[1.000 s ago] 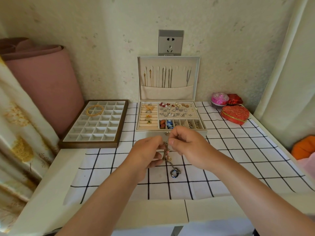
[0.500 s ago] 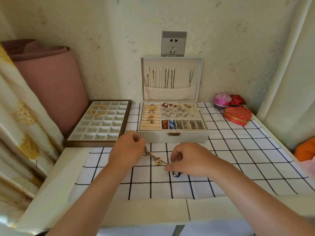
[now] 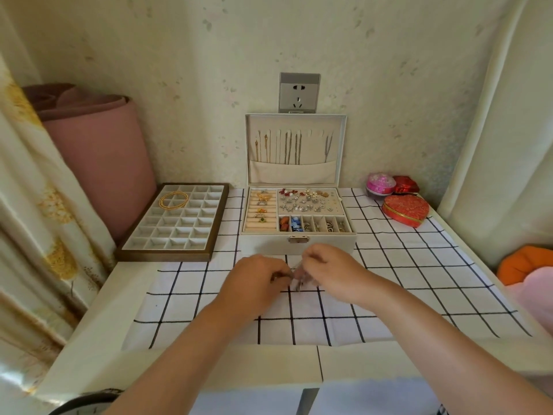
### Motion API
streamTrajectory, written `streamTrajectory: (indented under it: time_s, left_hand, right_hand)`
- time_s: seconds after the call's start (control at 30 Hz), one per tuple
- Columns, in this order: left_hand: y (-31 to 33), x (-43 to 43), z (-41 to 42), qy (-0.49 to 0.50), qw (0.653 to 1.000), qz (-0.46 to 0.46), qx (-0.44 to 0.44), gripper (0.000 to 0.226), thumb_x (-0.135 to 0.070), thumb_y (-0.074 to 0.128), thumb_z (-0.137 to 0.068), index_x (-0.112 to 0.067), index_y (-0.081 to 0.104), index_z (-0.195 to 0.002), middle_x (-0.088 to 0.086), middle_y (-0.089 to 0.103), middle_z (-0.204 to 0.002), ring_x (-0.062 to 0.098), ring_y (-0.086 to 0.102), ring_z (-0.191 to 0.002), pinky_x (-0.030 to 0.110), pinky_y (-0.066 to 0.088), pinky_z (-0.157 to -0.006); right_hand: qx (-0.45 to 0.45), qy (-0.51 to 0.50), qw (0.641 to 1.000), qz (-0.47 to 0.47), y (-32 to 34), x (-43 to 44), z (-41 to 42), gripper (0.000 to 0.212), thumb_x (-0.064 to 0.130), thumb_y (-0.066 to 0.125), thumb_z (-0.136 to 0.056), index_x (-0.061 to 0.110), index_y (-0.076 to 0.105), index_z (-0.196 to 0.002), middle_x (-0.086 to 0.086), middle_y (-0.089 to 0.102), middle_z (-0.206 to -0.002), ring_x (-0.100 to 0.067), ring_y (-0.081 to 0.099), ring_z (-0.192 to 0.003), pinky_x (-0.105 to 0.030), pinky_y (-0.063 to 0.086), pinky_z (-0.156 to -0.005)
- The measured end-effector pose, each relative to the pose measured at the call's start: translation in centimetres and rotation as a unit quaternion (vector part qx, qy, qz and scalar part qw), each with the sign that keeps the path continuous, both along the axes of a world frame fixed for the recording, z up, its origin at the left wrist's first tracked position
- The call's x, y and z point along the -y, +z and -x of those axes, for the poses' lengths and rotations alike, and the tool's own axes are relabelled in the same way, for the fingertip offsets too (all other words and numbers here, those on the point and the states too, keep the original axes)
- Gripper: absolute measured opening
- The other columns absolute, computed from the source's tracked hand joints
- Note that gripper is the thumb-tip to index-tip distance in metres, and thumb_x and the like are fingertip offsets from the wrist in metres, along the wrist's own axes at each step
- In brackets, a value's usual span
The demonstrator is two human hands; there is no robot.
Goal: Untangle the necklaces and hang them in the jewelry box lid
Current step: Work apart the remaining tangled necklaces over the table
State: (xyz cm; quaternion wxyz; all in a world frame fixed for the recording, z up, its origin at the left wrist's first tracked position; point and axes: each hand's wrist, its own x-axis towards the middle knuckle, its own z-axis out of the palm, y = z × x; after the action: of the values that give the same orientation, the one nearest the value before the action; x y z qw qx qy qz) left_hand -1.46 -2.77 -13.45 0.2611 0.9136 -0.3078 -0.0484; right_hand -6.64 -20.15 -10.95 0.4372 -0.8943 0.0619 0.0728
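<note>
A white jewelry box stands open at the back of the table. Its upright lid has several thin chains hanging above a fabric pocket. Just in front of the box, my left hand and my right hand meet over the checked cloth. Between their fingertips they pinch a tangled necklace, blurred and mostly hidden by the fingers. The box's tray holds rings, earrings and small charms.
A brown tray of small compartments with a gold bangle lies left of the box. A red heart-shaped box and two small round boxes sit at the back right. A pink roll and curtains flank the table.
My hands had spread apart low on the cloth with the chain stretched between them; now they have come back together in front of the box, bunching the necklace between the fingertips.
</note>
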Motion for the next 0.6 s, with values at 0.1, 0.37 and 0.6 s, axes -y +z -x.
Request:
streamTrajectory:
  time_s: [0.1, 0.37, 0.6]
  left_hand:
    - [0.8, 0.2, 0.1, 0.013, 0.994, 0.056, -0.09, 0.012, -0.027, 0.061, -0.096, -0.032, 0.072, -0.098, -0.013, 0.068, -0.085, 0.003, 0.061, -0.08, 0.019, 0.049, -0.076]
    - [1.5, 0.7, 0.5, 0.025, 0.97, 0.12, -0.209, 0.015, -0.025, 0.053, -0.099, -0.026, 0.064, -0.089, -0.009, 0.068, -0.069, 0.005, 0.061, -0.067, 0.029, 0.052, -0.074]
    - [2.0, 0.2, -0.7, 0.003, 0.993, 0.018, -0.118, 0.019, -0.037, 0.053, -0.1, -0.037, 0.071, -0.093, -0.008, 0.063, -0.076, 0.006, 0.049, -0.06, 0.022, 0.039, -0.061]
  right_hand:
    - [0.005, -0.061, 0.989, -0.138, 0.3, 0.4, 0.4, 0.021, 0.02, 0.037, -0.106, 0.012, 0.055, -0.099, -0.01, 0.076, -0.089, -0.026, 0.071, -0.091, -0.047, 0.056, -0.09]
    - [0.02, -0.132, 0.98, -0.149, 0.7, 2.4, 1.7, 0.019, 0.021, 0.042, -0.102, 0.011, 0.055, -0.091, 0.005, 0.04, -0.06, -0.012, 0.035, -0.05, -0.031, 0.046, -0.057]
    - [0.056, -0.085, 0.989, 0.103, 0.6, 6.0, 2.6, 0.011, 0.034, 0.06, -0.098, 0.027, 0.068, -0.1, 0.01, 0.058, -0.072, -0.004, 0.05, -0.058, -0.024, 0.035, -0.053]
